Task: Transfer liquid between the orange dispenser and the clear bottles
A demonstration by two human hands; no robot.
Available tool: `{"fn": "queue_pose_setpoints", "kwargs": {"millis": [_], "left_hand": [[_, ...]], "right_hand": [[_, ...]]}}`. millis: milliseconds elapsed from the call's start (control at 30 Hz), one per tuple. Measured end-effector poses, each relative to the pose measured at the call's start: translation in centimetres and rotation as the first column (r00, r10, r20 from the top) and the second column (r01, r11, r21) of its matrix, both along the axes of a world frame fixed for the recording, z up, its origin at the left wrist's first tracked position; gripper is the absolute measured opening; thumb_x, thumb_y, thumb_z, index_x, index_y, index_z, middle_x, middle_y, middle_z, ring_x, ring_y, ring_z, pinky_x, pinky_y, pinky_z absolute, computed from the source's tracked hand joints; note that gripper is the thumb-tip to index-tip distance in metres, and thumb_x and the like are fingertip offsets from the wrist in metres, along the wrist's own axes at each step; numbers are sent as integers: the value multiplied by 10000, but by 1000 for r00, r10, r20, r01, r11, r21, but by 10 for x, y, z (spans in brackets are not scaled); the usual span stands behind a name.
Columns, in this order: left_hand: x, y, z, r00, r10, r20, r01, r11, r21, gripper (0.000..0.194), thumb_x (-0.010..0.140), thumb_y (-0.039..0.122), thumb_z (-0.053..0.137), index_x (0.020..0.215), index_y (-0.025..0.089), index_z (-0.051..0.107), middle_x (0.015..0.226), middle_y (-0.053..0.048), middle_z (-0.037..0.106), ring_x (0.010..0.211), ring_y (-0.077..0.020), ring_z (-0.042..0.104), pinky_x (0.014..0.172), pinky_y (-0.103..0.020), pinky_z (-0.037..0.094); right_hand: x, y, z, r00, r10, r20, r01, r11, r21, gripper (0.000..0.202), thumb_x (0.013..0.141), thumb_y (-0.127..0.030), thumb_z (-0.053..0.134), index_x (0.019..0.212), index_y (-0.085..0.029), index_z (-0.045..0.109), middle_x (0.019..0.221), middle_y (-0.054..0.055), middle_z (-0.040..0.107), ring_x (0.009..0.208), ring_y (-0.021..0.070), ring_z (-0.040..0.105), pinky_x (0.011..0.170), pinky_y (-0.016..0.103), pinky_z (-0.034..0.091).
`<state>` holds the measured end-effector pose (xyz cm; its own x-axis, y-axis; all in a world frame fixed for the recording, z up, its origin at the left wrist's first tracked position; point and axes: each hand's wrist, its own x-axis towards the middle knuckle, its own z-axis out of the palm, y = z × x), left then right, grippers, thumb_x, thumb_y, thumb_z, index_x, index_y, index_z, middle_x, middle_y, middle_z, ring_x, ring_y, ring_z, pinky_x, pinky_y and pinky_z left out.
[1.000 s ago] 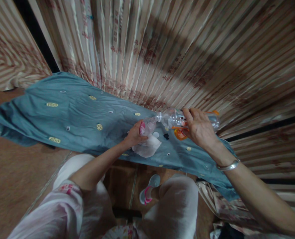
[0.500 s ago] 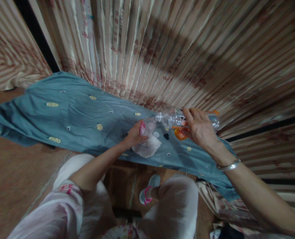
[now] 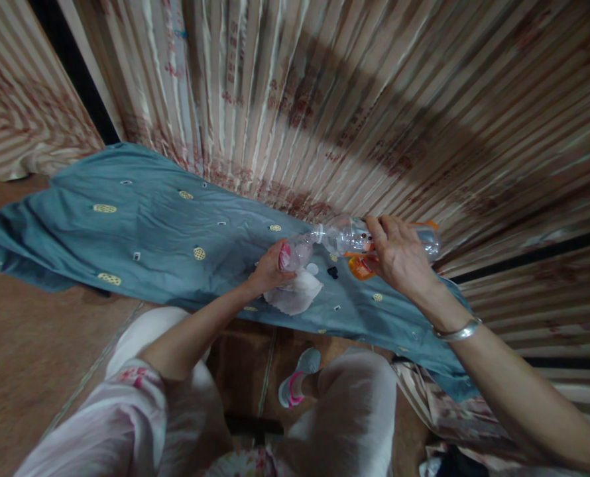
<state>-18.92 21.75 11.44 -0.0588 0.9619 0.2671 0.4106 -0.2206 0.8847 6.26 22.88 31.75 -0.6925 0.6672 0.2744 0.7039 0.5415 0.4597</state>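
Left hand (image 3: 269,268) wraps the small clear bottle (image 3: 301,253), thumb at the near side, fingers closed about the pink-marked end; how firmly, cannot tell. Right hand (image 3: 398,255) arches over the large clear bottle (image 3: 342,236), fingers on the far side, gripping its body; thumb's hold partly hidden. Silver bracelet (image 3: 457,330) at the right wrist.

Both bottles are above the right-of-centre part of a blue-green cloth (image 3: 160,228) with yellow and white motifs. The large one is tipped well over, neck to the left, its mouth at the small one's mouth; whether the rims touch, cannot tell. Any liquid flow too fine to make out.

Near side of the small bottle: a white crumpled-looking piece (image 3: 295,296), then a white disc (image 3: 312,269). Right of the disc, a small black item (image 3: 332,272); farther right, an orange item (image 3: 359,267), partly hidden by the right hand. Striped curtain (image 3: 255,99) on the far side.
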Motion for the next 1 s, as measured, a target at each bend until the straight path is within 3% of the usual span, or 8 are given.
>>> {"fn": "queue_pose_setpoints", "kwargs": {"millis": [200,367,600,1000], "left_hand": [[0,0,0,1000,-10,8,10,1000,-5,923,597,229,898,1429,176,503,1444,-183,640,1332,-357,632,1169,-549,496],[0,-1,4,1000,-15,-11,15,999,-40,958,595,220,888,1451,106,474,1463,-223,619,1354,-363,614,1188,-536,476],[-1,1,-3,1000,-14,7,14,1000,14,914,600,243,890,1427,188,504,1455,-166,637,1338,-357,629,1169,-527,497],[0,1,-4,1000,-6,13,5,1000,7,931,590,231,891,1425,151,486,1442,-189,633,1329,-366,628,1158,-551,499]], "right_hand": [[0,-1,0,1000,-3,1,3,1000,-3,642,831,-154,589,1451,-31,477,1289,262,588,1212,395,532,1051,522,460],[1,0,0,1000,3,11,-3,1000,16,645,829,-159,590,1450,-33,471,1301,266,583,1220,399,533,1054,523,463],[1,0,0,1000,10,15,-11,1000,27,665,811,-149,596,1454,-41,463,1293,251,585,1219,395,538,1056,518,462],[0,0,0,1000,12,2,-12,1000,13,662,815,-153,581,1459,-57,458,1295,252,577,1225,403,520,1036,525,453]]}}
